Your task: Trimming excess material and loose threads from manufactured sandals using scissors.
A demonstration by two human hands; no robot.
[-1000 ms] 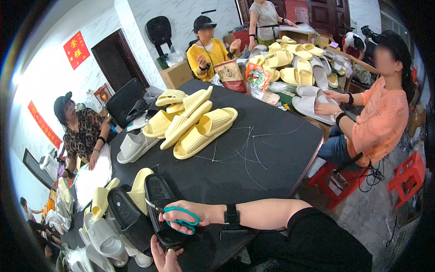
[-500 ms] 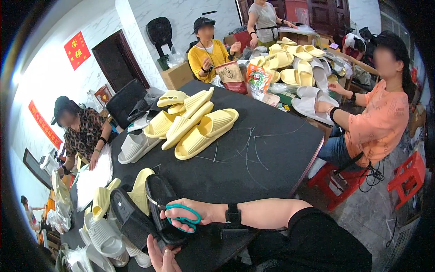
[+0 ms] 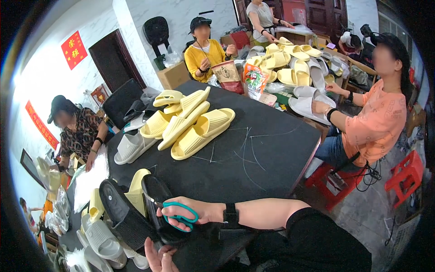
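Observation:
My right hand is closed around the teal handles of a pair of scissors, whose blades point left over a black slipper lying on the table. At the near edge, my left hand grips the toe end of the other black slipper. This slipper is tilted, with its insole facing up and its ribbed strap toward my fingers. Part of the left hand's grip is hidden at the slipper's edge. Yellow slippers and grey slippers lie crowded beside and behind the black pair.
Farther along the black table sit a stack of yellow slippers, a grey pair and loose clear threads. Co-workers sit or stand around it. A large slipper pile lies beyond, and a red stool stands at right.
The black slipper in my left hand has shifted up and left, its heel end rising. The scissors stay almost in place. At the left, a co-worker's hand has lifted a bag-like bundle.

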